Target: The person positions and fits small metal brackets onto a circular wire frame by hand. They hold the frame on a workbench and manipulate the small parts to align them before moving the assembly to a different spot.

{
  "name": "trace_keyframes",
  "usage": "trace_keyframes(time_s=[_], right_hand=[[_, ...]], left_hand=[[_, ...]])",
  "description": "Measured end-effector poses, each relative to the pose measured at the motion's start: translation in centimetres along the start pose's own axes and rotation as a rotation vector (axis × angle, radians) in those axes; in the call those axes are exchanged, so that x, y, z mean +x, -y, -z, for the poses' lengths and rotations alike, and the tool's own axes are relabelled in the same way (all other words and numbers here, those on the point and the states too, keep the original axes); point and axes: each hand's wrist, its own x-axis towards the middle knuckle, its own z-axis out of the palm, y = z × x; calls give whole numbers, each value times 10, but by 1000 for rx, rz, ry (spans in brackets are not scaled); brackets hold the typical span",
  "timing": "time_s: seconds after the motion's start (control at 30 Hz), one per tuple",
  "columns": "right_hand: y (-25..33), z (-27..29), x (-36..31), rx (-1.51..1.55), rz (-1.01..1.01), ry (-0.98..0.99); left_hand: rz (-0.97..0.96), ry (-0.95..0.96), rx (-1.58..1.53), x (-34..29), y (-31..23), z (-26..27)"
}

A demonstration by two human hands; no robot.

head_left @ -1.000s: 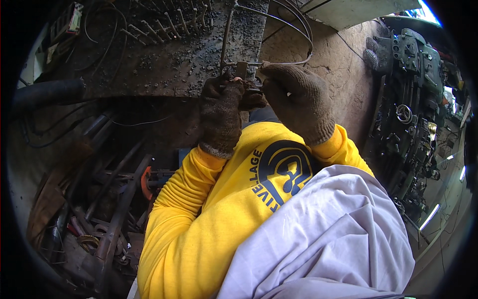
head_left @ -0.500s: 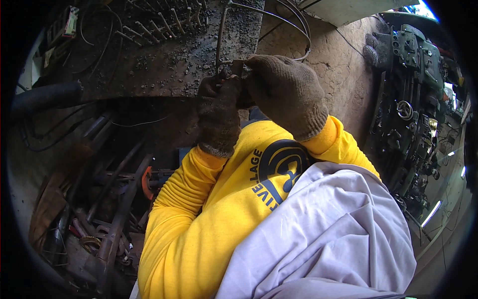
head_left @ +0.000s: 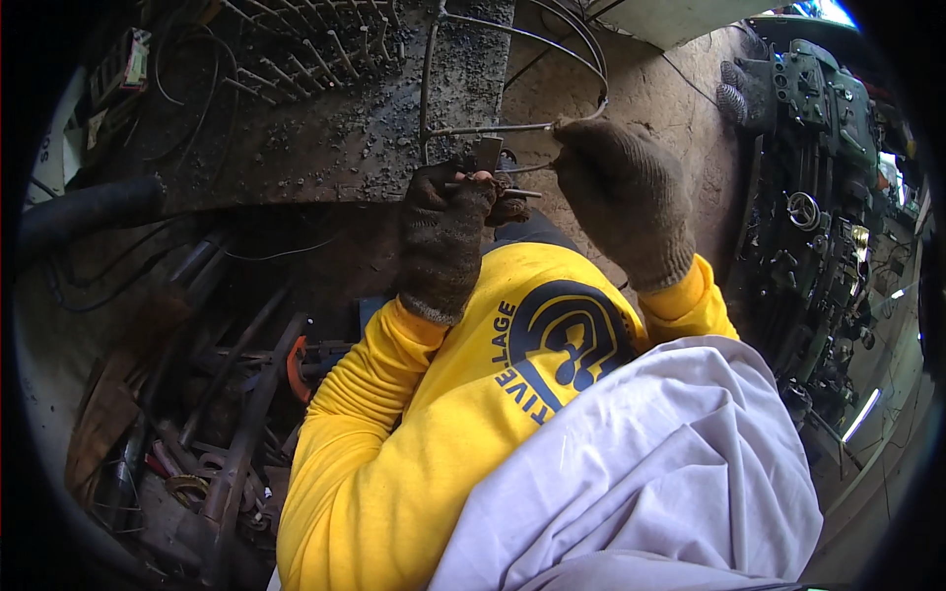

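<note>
Both my hands wear dark brown knit gloves. My left hand (head_left: pixel 440 241) is closed at the workbench's front edge, its bare fingertips showing. A small flat metal plate (head_left: pixel 490 150) stands up from its grip, and a short metal rod (head_left: pixel 522 193) points right beside it. My right hand (head_left: pixel 629 202) is closed a little to the right, fingers pressed together. Its fingertips are by a bent metal-rod frame (head_left: pixel 483 129), whose crossbar passes just above the plate. What the right fingers hold, if anything, is hidden.
The dark steel workbench (head_left: pixel 296 177) carries metal crumbs and rows of upright rods (head_left: pixel 330 59). A thick black hose (head_left: pixel 94 204) lies at the left. Scrap bars and a red-orange clamp-like piece (head_left: pixel 298 368) lie below. A green lathe-like machine (head_left: pixel 813 197) stands at the right.
My right hand has moved right, away from my left hand. The plate and short rod show more clearly now. My left hand has shifted slightly down and right.
</note>
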Motion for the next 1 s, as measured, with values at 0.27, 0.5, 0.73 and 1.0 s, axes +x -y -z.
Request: trace_keyframes(time_s=[0.27,0.5,0.73,1.0], right_hand=[[7,-13,-3,69,-14,-14],[3,-17,-1,100,26,-13],[8,-17,7,70,71,2],[7,-22,11,12,97,6]], left_hand=[[103,4,-250,8,2,-8],[33,-55,-125,5,-13,-14],[120,-75,-161,8,-3,-13],[158,-53,-308,6,-11,-17]])
